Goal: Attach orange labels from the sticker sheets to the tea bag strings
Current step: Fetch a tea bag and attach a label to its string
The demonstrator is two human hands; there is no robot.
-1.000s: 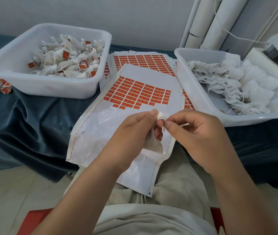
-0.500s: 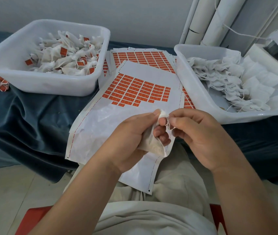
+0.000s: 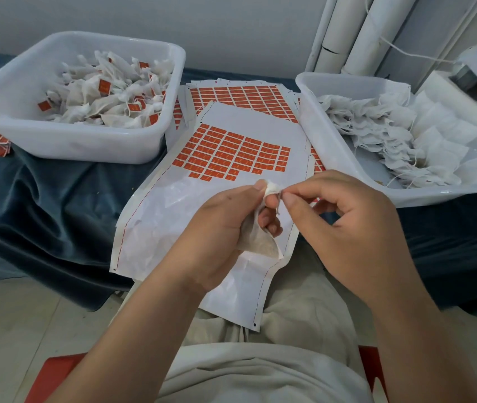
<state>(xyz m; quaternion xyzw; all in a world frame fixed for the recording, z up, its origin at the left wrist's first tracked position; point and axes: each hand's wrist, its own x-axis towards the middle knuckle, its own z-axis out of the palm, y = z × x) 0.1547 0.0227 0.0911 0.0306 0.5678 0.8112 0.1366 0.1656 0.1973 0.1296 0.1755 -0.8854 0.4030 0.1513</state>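
In the middle of the frame the left hand [image 3: 220,225] is gripping a white tea bag [image 3: 257,242], its fingers curling round the pouch while the thumb and forefinger are pinching the gathered top. Just to the right, the right hand [image 3: 347,228] is pinching the thin string [image 3: 278,203] between thumb and forefinger, right beside the bag's top – the other fingers are curling loosely into the palm. Both hands are hovering over a sticker sheet [image 3: 173,216] that is lying across the person's lap and running up onto a blue cloth [image 3: 42,205]; its lower part is peeled bare, and a block of orange labels [image 3: 231,155] is sitting on its upper half. More sheets [image 3: 237,96] are lying under it toward the top centre. In the upper left a white bin [image 3: 71,144] is holding a heap of labelled bags [image 3: 106,97], orange tags showing among them. At the right edge a second bin [image 3: 333,135] is holding plain bags [image 3: 376,126] – no orange is showing on these. White pipes [image 3: 362,33] are standing against the wall at the upper right.
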